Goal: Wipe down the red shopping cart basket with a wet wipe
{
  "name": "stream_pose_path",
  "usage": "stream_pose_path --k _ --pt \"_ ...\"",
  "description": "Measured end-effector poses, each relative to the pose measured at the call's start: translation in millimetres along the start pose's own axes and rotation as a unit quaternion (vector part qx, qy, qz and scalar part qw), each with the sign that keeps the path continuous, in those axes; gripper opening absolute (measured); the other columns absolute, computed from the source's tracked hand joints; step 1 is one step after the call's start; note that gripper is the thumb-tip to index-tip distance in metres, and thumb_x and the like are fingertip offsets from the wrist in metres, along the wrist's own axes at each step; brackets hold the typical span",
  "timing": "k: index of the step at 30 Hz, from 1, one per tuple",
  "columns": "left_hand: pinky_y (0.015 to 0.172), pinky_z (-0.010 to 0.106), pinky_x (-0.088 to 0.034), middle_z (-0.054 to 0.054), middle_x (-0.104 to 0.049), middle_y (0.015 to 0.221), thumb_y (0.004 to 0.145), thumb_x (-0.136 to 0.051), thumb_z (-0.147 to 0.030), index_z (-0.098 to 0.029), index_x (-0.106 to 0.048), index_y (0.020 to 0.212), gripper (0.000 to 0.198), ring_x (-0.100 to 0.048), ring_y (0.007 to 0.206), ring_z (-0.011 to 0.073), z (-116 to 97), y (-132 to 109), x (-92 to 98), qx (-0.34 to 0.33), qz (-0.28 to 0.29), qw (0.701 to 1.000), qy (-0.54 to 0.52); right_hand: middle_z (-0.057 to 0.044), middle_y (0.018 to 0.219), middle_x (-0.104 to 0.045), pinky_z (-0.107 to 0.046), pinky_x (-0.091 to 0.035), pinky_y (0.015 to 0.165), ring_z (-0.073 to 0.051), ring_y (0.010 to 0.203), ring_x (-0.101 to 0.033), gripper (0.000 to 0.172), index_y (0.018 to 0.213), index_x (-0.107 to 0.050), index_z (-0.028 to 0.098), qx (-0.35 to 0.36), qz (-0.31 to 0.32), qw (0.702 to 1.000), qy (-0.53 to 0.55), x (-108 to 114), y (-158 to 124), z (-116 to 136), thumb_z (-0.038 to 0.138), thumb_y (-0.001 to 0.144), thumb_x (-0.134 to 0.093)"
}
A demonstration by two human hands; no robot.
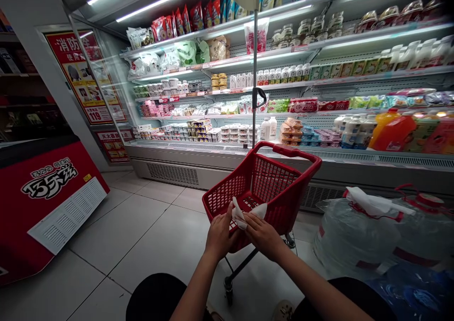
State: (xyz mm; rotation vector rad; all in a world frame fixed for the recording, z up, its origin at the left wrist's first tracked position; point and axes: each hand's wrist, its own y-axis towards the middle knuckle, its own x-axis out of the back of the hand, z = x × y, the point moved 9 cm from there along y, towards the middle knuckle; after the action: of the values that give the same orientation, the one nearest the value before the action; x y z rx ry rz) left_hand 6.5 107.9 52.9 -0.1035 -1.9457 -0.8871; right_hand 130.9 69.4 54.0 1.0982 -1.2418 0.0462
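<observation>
Close together, the left hand (pixel 219 235) and right hand (pixel 263 235) both gripped the wipe (pixel 261 210) over the cart's (pixel 283 212) near side; its basket ran ahead and rightward, toward the handle (pixel 289 151).

"119" on wall poster (pixel 85 77); "巧乐兹" on red freezer (pixel 49 210)

Cart basket (pixel 285 205) was smooth semi-gloss plastic; sheet (pixel 261 210) looked matt, paper/cloth unclear; flr tiles (pixel 142 226) were smooth & glossy; jugs (pixel 358 236) were shiny clr plastic.
</observation>
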Motion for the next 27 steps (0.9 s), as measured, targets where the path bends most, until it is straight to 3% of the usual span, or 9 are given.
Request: stream_pose_path --k 6,9,11,13,18,20,22,24,27 --pt "0.106 0.047 -0.050 0.006 -0.068 0.134 0.101 -0.057 -0.046 -0.033 -0.007 0.168 0.085 -0.065 0.119 0.0272 10.7 2.4 6.1 -0.020 0.020 0.999 0.019 -0.010 0.144 -0.064 -0.048 -0.048 0.116 -0.026 0.135 -0.057 0.048 0.152 -0.052 0.022 -0.059 -0.009 0.997 -0.046 13.1 -23.5 -88.0 0.020 0.104 -0.044" --pt "0.111 0.050 -0.047 0.006 -0.068 0.137 0.102 -0.053 -0.054 -0.032 -0.030 0.164 0.069 -0.064 0.124 0.0278 23.1 4.8 4.7 -0.006 0.040 0.998 0.041 -0.010 0.143 -0.064 -0.049 -0.046 0.117 -0.026 0.136 -0.057 0.045 0.148 -0.056 0.023 -0.097 -0.011 0.993 -0.063 13.0 -29.0 -110.3 0.022 0.106 -0.041" --pt "0.115 0.053 -0.043 0.006 -0.068 0.140 0.104 -0.048 -0.056 -0.032 -0.047 0.155 0.056 -0.061 0.130 0.0292 31.3 6.4 1.1 0.017 0.049 0.996 0.070 -0.009 0.143 -0.064 -0.049 -0.044 0.119 -0.025 0.137 -0.055 0.044 0.147 -0.057 0.021 -0.119 -0.022 0.991 -0.064 10.6 -26.1 -109.3 0.021 0.106 -0.039" --pt "0.117 0.055 -0.041 0.006 -0.063 0.147 0.105 -0.045 -0.053 -0.033 -0.052 0.151 0.050 -0.057 0.136 0.0304 32.4 8.0 -3.3 0.036 0.038 0.993 0.102 -0.010 0.144 -0.063 -0.049 -0.042 0.120 -0.025 0.138 -0.054 0.044 0.147 -0.056 0.020 -0.133 -0.033 0.989 -0.061 5.6 -19.3 -98.4 0.020 0.106 -0.039" --pt "0.123 0.050 -0.036 0.008 -0.043 0.164 0.102 -0.040 -0.018 -0.026 -0.017 0.167 0.070 -0.042 0.151 0.0251 -18.5 7.7 -26.3 -0.027 -0.016 0.992 0.124 -0.012 0.144 -0.063 -0.050 -0.042 0.120 -0.027 0.138 -0.054 0.050 0.153 -0.049 0.019 -0.121 -0.039 0.990 -0.056 -13.8 -0.4 -54.3 0.017 0.104 -0.041" --pt "0.124 0.057 -0.032 0.016 -0.035 0.167 0.098 -0.047 -0.021 -0.017 -0.004 0.168 0.082 -0.036 0.154 0.0320 -30.2 4.8 -27.8 0.001 -0.052 0.990 0.133 -0.013 0.146 -0.061 -0.051 -0.041 0.120 -0.027 0.140 -0.051 0.055 0.156 -0.044 0.017 -0.110 -0.040 0.991 -0.058 -19.4 2.9 -41.0 0.015 0.102 -0.043" --pt "0.125 0.058 -0.030 0.017 -0.030 0.169 0.095 -0.049 -0.019 -0.016 0.000 0.168 0.088 -0.032 0.155 0.0336 -35.3 0.9 -26.9 0.010 -0.060 0.987 0.146 -0.014 0.148 -0.059 -0.050 -0.041 0.120 -0.028 0.142 -0.049 0.061 0.159 -0.040 0.015 -0.097 -0.040 0.992 -0.064 -21.7 3.2 -34.9 0.012 0.098 -0.045" --pt "0.126 0.052 -0.031 0.012 -0.030 0.171 0.092 -0.046 -0.010 -0.019 -0.002 0.168 0.088 -0.030 0.157 0.0291 -36.2 -2.9 -25.4 -0.018 -0.039 0.987 0.153 -0.013 0.146 -0.060 -0.049 -0.043 0.119 -0.027 0.141 -0.050 0.066 0.160 -0.038 0.016 -0.075 -0.032 0.994 -0.068 -21.4 1.5 -35.5 0.008 0.095 -0.044" --pt "0.127 0.047 -0.031 0.007 -0.031 0.171 0.090 -0.044 -0.007 -0.021 -0.008 0.168 0.087 -0.029 0.157 0.0252 -29.6 -7.9 -19.5 -0.060 -0.005 0.988 0.144 -0.011 0.145 -0.062 -0.046 -0.045 0.117 -0.026 0.138 -0.053 0.068 0.158 -0.041 0.019 -0.047 -0.008 0.996 -0.070 -16.0 -3.3 -51.1 0.005 0.092 -0.044"
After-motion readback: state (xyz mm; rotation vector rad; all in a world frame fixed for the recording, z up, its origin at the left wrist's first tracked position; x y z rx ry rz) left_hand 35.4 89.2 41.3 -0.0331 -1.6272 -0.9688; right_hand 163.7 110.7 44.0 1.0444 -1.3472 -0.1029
